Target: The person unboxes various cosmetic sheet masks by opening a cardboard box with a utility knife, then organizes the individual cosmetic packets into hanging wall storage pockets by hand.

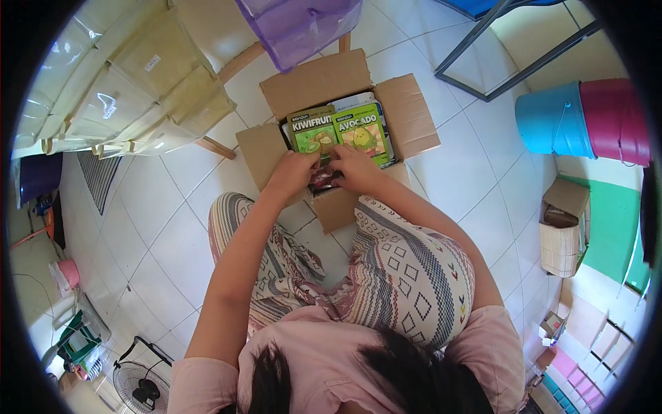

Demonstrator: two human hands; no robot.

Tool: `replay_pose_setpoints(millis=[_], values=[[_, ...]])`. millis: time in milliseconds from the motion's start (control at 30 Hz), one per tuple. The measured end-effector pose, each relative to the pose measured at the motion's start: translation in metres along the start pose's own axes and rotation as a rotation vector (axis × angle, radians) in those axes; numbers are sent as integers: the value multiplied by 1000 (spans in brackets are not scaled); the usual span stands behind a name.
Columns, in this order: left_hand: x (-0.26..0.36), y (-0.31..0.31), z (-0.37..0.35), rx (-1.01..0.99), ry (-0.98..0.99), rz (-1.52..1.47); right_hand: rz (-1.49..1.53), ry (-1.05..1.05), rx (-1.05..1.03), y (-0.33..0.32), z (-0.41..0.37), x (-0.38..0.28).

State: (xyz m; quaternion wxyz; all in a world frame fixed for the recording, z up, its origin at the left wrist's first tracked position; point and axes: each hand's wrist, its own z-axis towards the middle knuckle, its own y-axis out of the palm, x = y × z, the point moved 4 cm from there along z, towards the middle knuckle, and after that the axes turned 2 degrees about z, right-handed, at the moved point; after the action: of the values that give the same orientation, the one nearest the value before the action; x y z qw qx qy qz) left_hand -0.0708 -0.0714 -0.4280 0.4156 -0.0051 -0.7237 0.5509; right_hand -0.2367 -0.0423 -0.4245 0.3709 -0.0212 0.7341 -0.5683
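An open cardboard box (pixel 414 114) sits on the floor in front of my crossed legs, its flaps folded outward. Inside lie a green packet marked KIWIFRUIT (pixel 312 131) and, to its right, a green packet marked AVOCADO (pixel 361 132). At the box's near end, a shiny dark red packet (pixel 322 179) shows between my hands. My left hand (pixel 295 172) reaches in over the near left corner with its fingers curled. Beside it, my right hand (pixel 355 169) bends its fingers down just below the AVOCADO packet. Whatever the fingertips hold is too small or hidden to name.
Hanging clear organizer pockets (pixel 148 83) stand at the left, and a purple fabric bin (pixel 303 31) is beyond the box. To the right are a blue bucket (pixel 555 121), a dark metal frame (pixel 476 86) and a small carton (pixel 562 238). A fan (pixel 141 386) stands at lower left.
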Motion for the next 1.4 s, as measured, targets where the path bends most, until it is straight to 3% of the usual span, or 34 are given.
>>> replay_pose_setpoints(millis=[200, 467, 800, 1000, 1267, 1400], values=[[-6, 7, 0, -10, 49, 45, 9, -54, -56, 2, 2, 3], [11, -7, -9, -132, 68, 101, 75, -62, 44, 3, -4, 6], [4, 22, -9, -31, 73, 276, 167, 30, 225, 2, -5, 5], [6, 17, -10, -48, 67, 257, 233, 109, 151, -16, -17, 28], [25, 1, -22, -108, 84, 170, 23, 38, 71, -34, -23, 27], [32, 9, -30, -5, 150, 171, -78, 24, 8, -35, -18, 26]])
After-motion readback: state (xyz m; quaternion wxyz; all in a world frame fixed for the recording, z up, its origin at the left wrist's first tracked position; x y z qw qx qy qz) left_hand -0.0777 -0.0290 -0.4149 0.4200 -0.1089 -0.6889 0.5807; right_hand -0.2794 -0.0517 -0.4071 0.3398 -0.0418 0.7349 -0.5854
